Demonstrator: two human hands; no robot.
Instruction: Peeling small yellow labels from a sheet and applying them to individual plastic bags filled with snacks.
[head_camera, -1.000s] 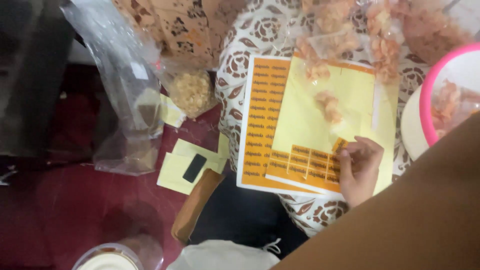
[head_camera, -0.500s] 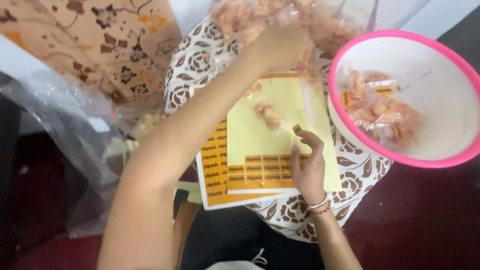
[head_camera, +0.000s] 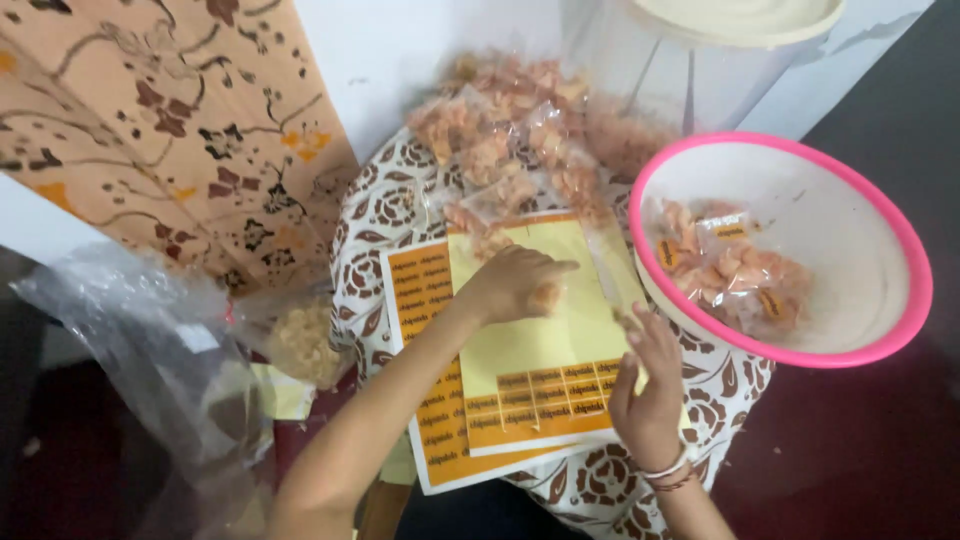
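The left hand (head_camera: 515, 283) curls around a small snack bag (head_camera: 545, 297) on the yellow sticker sheet (head_camera: 545, 345). The right hand (head_camera: 650, 390) pinches a sticker (head_camera: 628, 320) beside the pink bowl (head_camera: 905, 270). More snack bags (head_camera: 510, 140) pile up behind

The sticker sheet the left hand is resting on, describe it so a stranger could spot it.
Find the pink-rimmed bowl; just left of it, on the patterned cloth, lies the top sticker sheet under the left hand. Unlike the orange-covered sheet beneath, it is mostly bare yellow backing.
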